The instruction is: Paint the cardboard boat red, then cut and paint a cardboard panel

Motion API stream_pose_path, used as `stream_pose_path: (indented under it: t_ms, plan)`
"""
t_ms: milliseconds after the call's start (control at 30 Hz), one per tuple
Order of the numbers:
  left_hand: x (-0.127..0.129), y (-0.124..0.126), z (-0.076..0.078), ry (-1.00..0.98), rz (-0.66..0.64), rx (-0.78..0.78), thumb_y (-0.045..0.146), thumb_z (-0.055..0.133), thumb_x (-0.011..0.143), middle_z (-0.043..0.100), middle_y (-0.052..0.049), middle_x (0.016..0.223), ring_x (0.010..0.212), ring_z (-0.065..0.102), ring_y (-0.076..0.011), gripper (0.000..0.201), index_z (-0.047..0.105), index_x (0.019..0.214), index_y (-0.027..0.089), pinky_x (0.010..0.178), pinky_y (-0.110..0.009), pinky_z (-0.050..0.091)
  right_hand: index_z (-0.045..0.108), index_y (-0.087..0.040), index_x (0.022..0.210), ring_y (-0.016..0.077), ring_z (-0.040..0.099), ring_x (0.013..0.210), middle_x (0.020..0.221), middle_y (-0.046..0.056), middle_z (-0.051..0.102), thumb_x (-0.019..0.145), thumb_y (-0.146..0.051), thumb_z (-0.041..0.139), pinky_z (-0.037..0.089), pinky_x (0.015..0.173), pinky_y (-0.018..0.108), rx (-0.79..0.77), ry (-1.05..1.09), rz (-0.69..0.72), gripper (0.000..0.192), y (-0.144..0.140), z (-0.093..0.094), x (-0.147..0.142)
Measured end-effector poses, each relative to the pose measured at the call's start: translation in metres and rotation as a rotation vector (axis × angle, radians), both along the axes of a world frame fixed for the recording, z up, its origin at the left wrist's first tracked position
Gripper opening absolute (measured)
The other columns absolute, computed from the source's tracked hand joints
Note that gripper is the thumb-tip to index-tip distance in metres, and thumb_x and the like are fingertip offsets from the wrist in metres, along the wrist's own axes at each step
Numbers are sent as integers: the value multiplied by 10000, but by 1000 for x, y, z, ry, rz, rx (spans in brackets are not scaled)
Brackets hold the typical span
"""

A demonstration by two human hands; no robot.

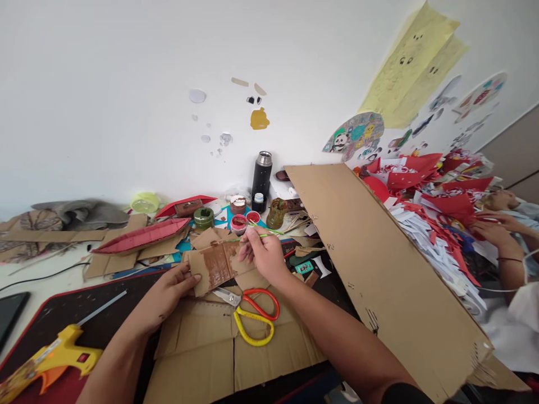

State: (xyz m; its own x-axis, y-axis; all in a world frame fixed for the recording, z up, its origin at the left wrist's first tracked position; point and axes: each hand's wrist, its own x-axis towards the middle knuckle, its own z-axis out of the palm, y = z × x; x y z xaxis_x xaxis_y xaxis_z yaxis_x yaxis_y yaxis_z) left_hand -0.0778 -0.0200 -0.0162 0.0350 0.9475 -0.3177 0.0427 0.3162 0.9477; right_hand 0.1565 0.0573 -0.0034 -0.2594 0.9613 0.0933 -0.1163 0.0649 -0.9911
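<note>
My left hand grips the left edge of a small cardboard piece partly covered in brown paint. In my right hand is a thin green paintbrush, pinched between the fingers above the painted cardboard. Its bristles are hard to make out. Scissors with one red and one yellow handle lie on a larger cardboard sheet just below. Behind the hands stand jars of red paint, a jar of green paint and a murky brown-stained jar.
A yellow glue gun lies at the lower left, beside a red cardboard boat shape. A black flask stands by the wall. A tall cardboard panel leans on the right; beyond it, another person's hands are near red and white paper.
</note>
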Motion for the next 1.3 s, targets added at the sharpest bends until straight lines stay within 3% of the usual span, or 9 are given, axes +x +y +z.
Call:
stream_pose_path:
  t_ms: [300, 467, 700, 967, 1067, 1300]
  plan:
    - [9, 0, 13, -25, 3, -41, 581, 937, 615, 836, -104, 1051, 971, 755, -355, 529, 753, 957, 222, 963, -470, 566, 633, -205, 896, 150, 732, 505, 637, 2, 714, 976, -834, 569, 442, 425, 184, 11, 30, 93, 637, -12, 6, -22]
    - [11, -1, 19, 0, 24, -55, 593, 936, 576, 832, -97, 984, 916, 750, -351, 528, 766, 921, 232, 891, -463, 583, 636, -206, 893, 149, 728, 517, 648, 5, 713, 964, -843, 570, 452, 431, 191, 2, 30, 102, 645, -11, 6, -19]
    - [10, 0, 18, 54, 33, -33, 555, 951, 571, 750, -36, 755, 725, 662, -268, 459, 744, 830, 237, 776, -401, 568, 632, -216, 859, 145, 695, 494, 606, -1, 701, 996, -787, 583, 456, 437, 197, 31, 6, 11, 588, -2, 0, 3]
    - [13, -2, 22, 30, 72, -59, 499, 977, 522, 662, 1, 671, 678, 587, -231, 436, 667, 703, 251, 696, -356, 522, 614, -217, 842, 161, 682, 464, 580, 6, 691, 936, -817, 636, 466, 412, 211, -15, -20, -142, 607, 5, -4, 50]
    - [12, -1, 22, 35, 54, -57, 523, 965, 542, 689, -8, 705, 699, 599, -237, 431, 687, 726, 249, 705, -358, 525, 611, -219, 835, 163, 683, 461, 578, 9, 693, 927, -830, 639, 487, 414, 215, -7, -21, -182, 619, 7, -2, 59]
    - [12, -3, 23, 75, 39, -31, 610, 940, 575, 659, -9, 680, 660, 563, -223, 462, 679, 692, 247, 673, -349, 498, 619, -216, 860, 158, 703, 474, 611, 9, 711, 942, -823, 617, 459, 410, 198, -29, 9, -82, 613, 1, -2, 31]
